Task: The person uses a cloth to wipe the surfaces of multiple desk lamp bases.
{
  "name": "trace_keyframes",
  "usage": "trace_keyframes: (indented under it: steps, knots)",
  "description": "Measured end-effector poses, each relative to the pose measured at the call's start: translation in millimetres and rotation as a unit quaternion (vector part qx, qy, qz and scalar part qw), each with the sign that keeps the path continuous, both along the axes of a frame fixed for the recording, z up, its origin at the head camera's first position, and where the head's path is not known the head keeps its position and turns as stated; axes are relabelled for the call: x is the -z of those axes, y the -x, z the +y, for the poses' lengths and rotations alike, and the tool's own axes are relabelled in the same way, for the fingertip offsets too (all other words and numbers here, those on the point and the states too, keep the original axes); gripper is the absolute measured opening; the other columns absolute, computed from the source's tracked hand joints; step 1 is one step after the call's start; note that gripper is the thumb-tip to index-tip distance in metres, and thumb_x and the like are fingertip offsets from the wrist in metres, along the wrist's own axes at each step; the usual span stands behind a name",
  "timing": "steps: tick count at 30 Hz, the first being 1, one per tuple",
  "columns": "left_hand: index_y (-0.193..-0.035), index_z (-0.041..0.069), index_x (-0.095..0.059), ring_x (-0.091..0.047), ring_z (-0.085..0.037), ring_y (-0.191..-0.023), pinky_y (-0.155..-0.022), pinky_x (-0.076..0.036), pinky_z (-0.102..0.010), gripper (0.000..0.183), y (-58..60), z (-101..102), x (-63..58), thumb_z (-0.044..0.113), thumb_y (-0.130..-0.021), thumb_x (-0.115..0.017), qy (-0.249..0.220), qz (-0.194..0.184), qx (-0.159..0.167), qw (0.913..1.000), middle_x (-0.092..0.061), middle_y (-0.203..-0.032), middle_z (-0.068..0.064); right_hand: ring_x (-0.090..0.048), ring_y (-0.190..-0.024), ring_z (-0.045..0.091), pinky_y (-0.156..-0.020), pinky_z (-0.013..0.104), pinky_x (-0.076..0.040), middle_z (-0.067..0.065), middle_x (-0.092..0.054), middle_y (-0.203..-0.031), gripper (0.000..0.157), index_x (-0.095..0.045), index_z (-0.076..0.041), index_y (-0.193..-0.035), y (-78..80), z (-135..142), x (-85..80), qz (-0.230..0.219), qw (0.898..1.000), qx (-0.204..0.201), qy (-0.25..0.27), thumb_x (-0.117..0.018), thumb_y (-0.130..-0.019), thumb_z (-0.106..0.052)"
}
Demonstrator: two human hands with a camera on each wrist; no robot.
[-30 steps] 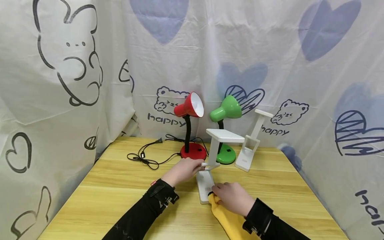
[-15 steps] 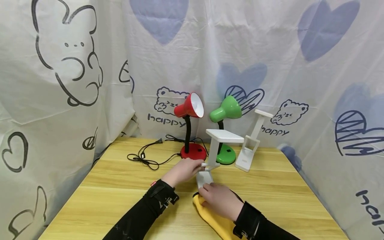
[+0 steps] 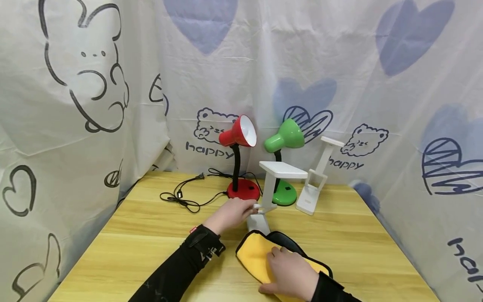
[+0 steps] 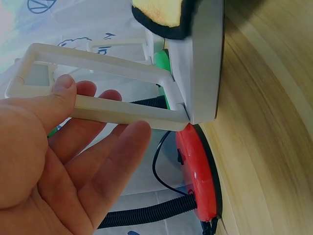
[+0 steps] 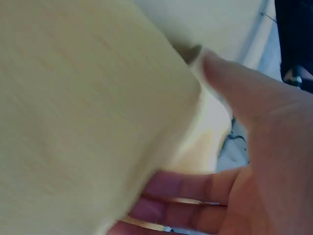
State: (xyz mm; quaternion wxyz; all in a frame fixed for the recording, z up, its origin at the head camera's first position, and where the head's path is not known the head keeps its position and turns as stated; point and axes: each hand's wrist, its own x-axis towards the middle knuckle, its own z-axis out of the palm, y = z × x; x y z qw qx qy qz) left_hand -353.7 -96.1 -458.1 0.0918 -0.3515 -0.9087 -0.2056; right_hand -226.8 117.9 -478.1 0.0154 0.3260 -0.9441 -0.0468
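A white desk lamp [image 3: 282, 169] stands at mid-table, its flat head over an upright stem and a long base. My left hand [image 3: 233, 214] holds the lamp's rectangular white frame [image 4: 122, 107] low on the stem; in the left wrist view the thumb and fingers pinch one bar of it. A yellow cloth [image 3: 252, 251] with black edging covers the front of the lamp's base. On the cloth lies my right hand [image 3: 292, 270]; in the blurred right wrist view its thumb and fingers stand on either side of a fold of cloth [image 5: 88, 112].
Behind the white lamp stand a red lamp [image 3: 243, 191] and a green lamp [image 3: 288, 136]. A second white lamp [image 3: 308, 199] is at the back right. A black cord [image 3: 185, 203] lies coiled left of the red base. Printed curtains [image 3: 260, 63] enclose the table [image 3: 143, 239].
My right hand has drawn the cloth back and spread it wider, after first shifting left across the lamp's base. The left hand keeps its hold on the frame.
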Motion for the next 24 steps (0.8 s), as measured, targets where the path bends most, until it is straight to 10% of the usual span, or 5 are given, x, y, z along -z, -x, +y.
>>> trace_keyframes:
  steps: [11, 17, 20, 22, 24]
  knots:
    - [-0.09, 0.026, -0.054, -0.046, -0.007, -0.059, -0.057, -0.038, -0.021, 0.014, 2.6, -2.4, 2.0, 0.037, -0.098, -0.055, -0.007, 0.002, -0.003, 1.0, -0.054, -0.075, 0.01, -0.06, -0.086, 0.023, -0.045, 0.026, -0.035, 0.013, -0.061, -0.111, 0.031, -0.055, -0.01, -0.113, -12.9, 13.6, 8.6, 0.032, 0.999, -0.015, -0.021, -0.07, -0.087, -0.01]
    - [-0.089, 0.026, -0.053, -0.045, -0.006, -0.059, -0.056, -0.037, -0.022, 0.013, 4.1, -4.2, 2.2, 0.036, -0.098, -0.055, -0.006, 0.005, -0.007, 0.9999, -0.052, -0.074, 0.01, -0.051, -0.055, 0.006, -0.045, 0.025, -0.04, -0.003, -0.06, -0.075, 0.022, -0.058, -0.014, -0.112, 27.3, 46.2, -1.2, -0.043, 0.986, 0.038, 0.155, -0.057, -0.09, -0.008]
    - [-0.089, 0.026, -0.053, -0.044, -0.006, -0.058, -0.055, -0.036, -0.021, 0.014, 4.3, -4.7, 2.9, 0.037, -0.098, -0.055, -0.004, -0.003, -0.007, 1.0, -0.05, -0.073, 0.01, -0.046, -0.051, 0.006, -0.047, 0.026, -0.042, -0.002, -0.054, -0.069, 0.013, -0.062, -0.009, -0.104, 53.5, 72.8, -13.5, -0.145, 0.926, 0.13, 0.325, -0.053, -0.095, -0.014]
    - [-0.09, 0.026, -0.053, -0.044, -0.005, -0.058, -0.054, -0.035, -0.021, 0.014, 4.4, -4.5, 4.2, 0.038, -0.098, -0.055, -0.007, -0.011, -0.004, 0.9999, -0.05, -0.073, 0.01, -0.051, -0.053, 0.01, -0.05, 0.028, -0.047, 0.001, -0.056, -0.071, 0.016, -0.06, -0.004, -0.102, 66.4, 92.6, -21.3, -0.227, 0.834, 0.19, 0.465, -0.052, -0.096, -0.017]
    - [-0.09, 0.027, -0.054, -0.044, -0.005, -0.059, -0.055, -0.036, -0.021, 0.012, 4.4, -3.9, 5.3, 0.036, -0.098, -0.056, -0.011, -0.017, -0.001, 0.9998, -0.052, -0.075, 0.011, -0.058, -0.063, 0.014, -0.06, 0.03, -0.051, 0.002, -0.059, -0.076, 0.019, -0.056, -0.003, -0.101, 74.8, 112.9, -28.1, -0.293, 0.717, 0.223, 0.592, -0.049, -0.098, -0.021]
